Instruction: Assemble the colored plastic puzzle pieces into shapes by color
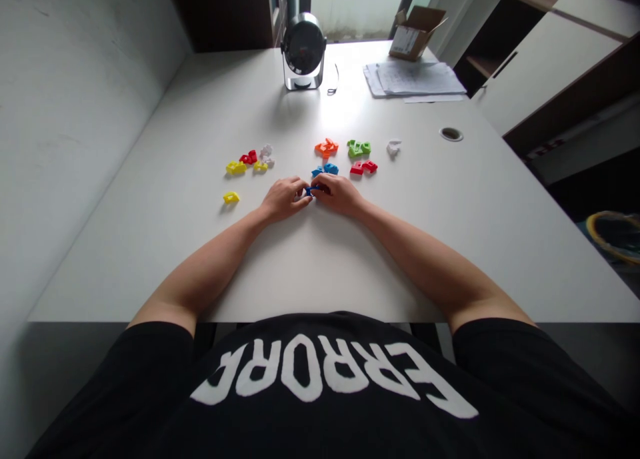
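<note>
Between my fingertips is a small dark blue plastic piece, gripped from both sides just above the white table. My left hand pinches its left end, and my right hand closes on the right end, its fingers covering part of the piece. Just beyond my right hand lie lighter blue pieces. Orange pieces are behind those, with green pieces and red pieces to the right. Off to the left are yellow pieces, another red cluster and whitish pieces.
A lone yellow piece lies left of my left hand, a white piece farther right. At the back stand a round black device on a metal stand, papers and an open cardboard box. A wall borders the left.
</note>
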Demonstrator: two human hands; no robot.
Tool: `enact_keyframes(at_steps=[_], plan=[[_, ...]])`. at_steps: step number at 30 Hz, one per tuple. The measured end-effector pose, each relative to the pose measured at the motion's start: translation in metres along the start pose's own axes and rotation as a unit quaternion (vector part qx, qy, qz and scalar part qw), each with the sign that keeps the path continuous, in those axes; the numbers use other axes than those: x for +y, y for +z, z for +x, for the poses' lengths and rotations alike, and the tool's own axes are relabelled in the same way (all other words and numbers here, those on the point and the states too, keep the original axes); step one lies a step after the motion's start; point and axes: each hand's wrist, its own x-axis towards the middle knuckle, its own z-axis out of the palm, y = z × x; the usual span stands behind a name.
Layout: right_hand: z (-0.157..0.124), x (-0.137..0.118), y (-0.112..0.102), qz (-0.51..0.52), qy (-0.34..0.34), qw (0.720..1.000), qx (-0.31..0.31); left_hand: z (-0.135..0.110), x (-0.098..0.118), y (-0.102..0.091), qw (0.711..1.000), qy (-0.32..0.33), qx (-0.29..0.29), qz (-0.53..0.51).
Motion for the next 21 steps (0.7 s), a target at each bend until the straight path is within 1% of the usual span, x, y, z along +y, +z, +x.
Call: enact_keyframes(at_steps=[5, 16, 21], plan=[[0.0003, -0.0029, -0.0008, -0.003, 0.010, 1.000, 0.001, -0.0008, 0.0025, -0.0011, 1.000, -0.006, 0.001, -0.001], [-0.0001, 0.0000, 0.0000, 0.003, -0.007, 1.000, 0.005, 0.0005, 0.0006, 0.0002, 1.000, -0.002, 0.003, -0.001], [-0.0003, -0.0012, -0.0004, -0.002, -0.002, 1.000, 0.002, 0.0003, 0.0026, -0.0013, 1.000, -0.007, -0.003, -0.003]])
